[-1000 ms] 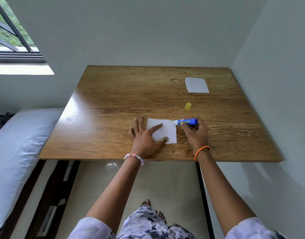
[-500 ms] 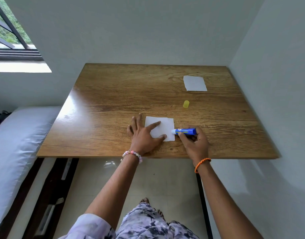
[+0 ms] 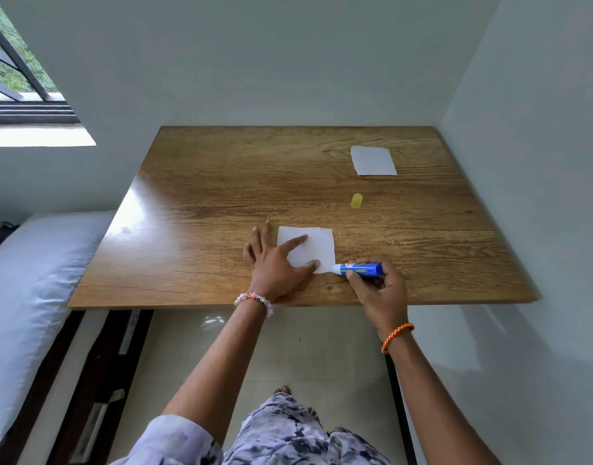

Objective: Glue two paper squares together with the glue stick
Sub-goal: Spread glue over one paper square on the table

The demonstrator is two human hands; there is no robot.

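A white paper square (image 3: 316, 244) lies near the front edge of the wooden table (image 3: 221, 196). My left hand (image 3: 276, 263) lies flat with spread fingers, its index finger and thumb pressing the square's left part. My right hand (image 3: 379, 290) grips a blue glue stick (image 3: 360, 269) lying almost level, its white tip touching the square's near right corner. A second white paper square (image 3: 373, 160) rests at the table's far right. The yellow cap (image 3: 356, 200) lies between the two squares.
Walls close the table in at the back and the right. A bed with a pale sheet (image 3: 30, 297) stands to the left, and a window (image 3: 16, 72) is at the upper left. Tiled floor and my feet show below the table's front edge.
The glue stick's tip has slid along the square's right edge from its far corner down to its near right corner. My left hand has kept holding the paper.
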